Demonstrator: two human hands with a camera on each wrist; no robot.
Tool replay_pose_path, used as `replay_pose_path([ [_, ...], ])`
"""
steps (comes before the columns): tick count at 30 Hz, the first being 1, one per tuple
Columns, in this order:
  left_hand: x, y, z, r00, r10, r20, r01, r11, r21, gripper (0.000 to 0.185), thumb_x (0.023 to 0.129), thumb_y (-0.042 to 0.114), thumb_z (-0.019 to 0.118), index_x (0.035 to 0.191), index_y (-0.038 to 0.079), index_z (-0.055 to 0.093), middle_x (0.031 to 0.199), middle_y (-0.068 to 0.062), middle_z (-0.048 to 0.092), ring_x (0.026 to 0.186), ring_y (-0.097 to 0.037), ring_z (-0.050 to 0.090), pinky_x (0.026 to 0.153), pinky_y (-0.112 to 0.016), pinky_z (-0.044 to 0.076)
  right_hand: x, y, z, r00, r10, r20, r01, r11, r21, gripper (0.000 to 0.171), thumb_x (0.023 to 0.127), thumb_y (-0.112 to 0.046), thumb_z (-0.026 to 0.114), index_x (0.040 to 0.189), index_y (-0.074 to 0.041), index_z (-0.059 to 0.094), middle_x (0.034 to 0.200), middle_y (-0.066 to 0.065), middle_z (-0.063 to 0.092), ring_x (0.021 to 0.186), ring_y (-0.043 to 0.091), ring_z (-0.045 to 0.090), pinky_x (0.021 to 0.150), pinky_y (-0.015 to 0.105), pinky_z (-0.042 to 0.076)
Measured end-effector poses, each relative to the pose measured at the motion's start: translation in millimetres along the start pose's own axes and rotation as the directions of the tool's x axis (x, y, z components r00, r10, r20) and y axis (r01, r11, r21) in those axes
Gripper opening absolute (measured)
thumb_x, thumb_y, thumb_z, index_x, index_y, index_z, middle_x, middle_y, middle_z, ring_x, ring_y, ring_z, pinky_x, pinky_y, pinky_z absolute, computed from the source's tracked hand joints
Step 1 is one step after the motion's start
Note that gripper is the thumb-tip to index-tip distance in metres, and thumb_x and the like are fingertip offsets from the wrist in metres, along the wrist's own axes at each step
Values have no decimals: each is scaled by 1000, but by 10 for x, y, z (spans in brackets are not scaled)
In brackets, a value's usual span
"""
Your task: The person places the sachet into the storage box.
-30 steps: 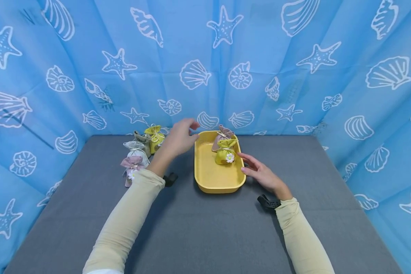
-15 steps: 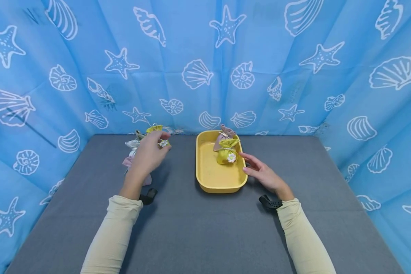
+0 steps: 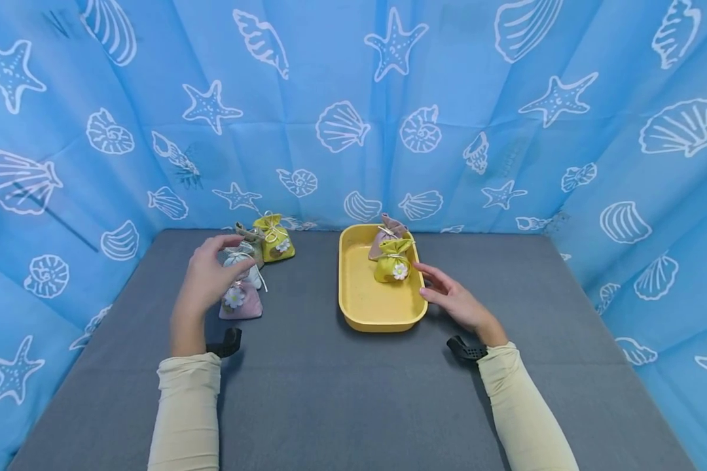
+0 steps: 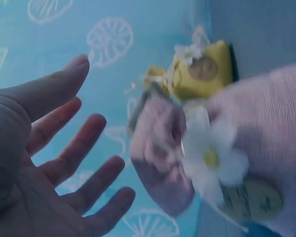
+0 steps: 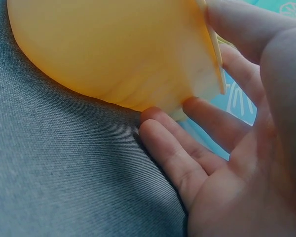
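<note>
My left hand [image 3: 203, 278] hovers with fingers spread at the left cluster of drawstring pouches, holding nothing. Nearest to it is a pink pouch [image 3: 244, 307] with a white flower, just off the fingertips in the left wrist view. Behind that stand a pale pouch [image 3: 251, 279], a grey-green pouch [image 3: 256, 250] and a yellow pouch [image 3: 278, 247]. My right hand [image 3: 455, 302] rests its fingertips against the right wall of a yellow tray [image 3: 383, 325]; the right wrist view has its fingers extended along the tray's side [image 5: 113, 54]. In the tray sit another yellow pouch [image 3: 389, 268] and a mauve pouch [image 3: 391, 229].
A grey cloth [image 3: 353, 399] covers the table. Blue curtains [image 3: 294, 78] with white shells and starfish stand along its back and sides. Grey tabletop lies between the pouch cluster and the tray.
My left hand has moved left from beside the tray, past the yellow pouch, to the pink pouch, uncovering the cluster. My right hand stays at the tray, and the pouches in it have not moved.
</note>
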State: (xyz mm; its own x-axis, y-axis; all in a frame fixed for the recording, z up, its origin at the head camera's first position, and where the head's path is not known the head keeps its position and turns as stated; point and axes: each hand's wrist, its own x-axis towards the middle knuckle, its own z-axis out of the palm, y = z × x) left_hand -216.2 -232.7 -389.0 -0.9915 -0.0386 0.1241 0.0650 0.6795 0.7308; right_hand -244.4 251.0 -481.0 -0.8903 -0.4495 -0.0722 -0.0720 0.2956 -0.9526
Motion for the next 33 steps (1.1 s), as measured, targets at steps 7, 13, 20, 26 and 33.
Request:
replay_pose_path([
  [7, -40, -141, -111, 989, -121, 80, 119, 993, 27, 78, 94, 46, 72, 156, 11, 39, 156, -21, 42, 144, -46, 40, 109, -65, 42, -15, -12, -7, 1000, 2, -1, -2, 1000, -2, 61, 107, -21, 53, 162, -15, 27, 172, 12, 18, 159, 41, 14, 124, 61, 22],
  [13, -28, -241, -93, 965, -199, 170, 192, 980, 60, 83, 93, 44, 73, 159, 12, 34, 159, -21, 40, 140, -43, 45, 103, -60, 49, -25, 0, -7, 1000, 7, 3, -7, 1000, -3, 62, 107, -23, 54, 162, -16, 27, 172, 12, 18, 159, 40, 14, 125, 61, 21],
  [20, -49, -337, -155, 943, -199, 266, 167, 976, 141, 91, 86, 46, 81, 156, 7, 38, 148, -28, 50, 133, -47, 49, 100, -61, 49, -11, 14, -7, 1000, 3, 2, -3, 1000, 5, 61, 107, -21, 53, 162, -16, 27, 172, 11, 18, 159, 40, 14, 125, 62, 20],
  [26, -47, -386, -170, 931, -220, 291, 169, 967, 191, 90, 86, 45, 81, 155, 5, 39, 144, -30, 52, 128, -46, 53, 99, -60, 50, -6, 16, -12, 1000, 2, -3, -2, 1000, 4, 61, 107, -22, 53, 162, -16, 28, 172, 11, 19, 158, 40, 15, 125, 62, 21],
  [33, -12, -388, -140, 923, -228, 309, 162, 960, 227, 78, 87, 47, 79, 145, 4, 51, 131, -24, 60, 113, -39, 58, 87, -50, 54, -6, 2, -9, 1000, 6, -6, -6, 1000, -6, 61, 107, -22, 53, 162, -16, 28, 171, 11, 19, 158, 41, 16, 125, 62, 21],
])
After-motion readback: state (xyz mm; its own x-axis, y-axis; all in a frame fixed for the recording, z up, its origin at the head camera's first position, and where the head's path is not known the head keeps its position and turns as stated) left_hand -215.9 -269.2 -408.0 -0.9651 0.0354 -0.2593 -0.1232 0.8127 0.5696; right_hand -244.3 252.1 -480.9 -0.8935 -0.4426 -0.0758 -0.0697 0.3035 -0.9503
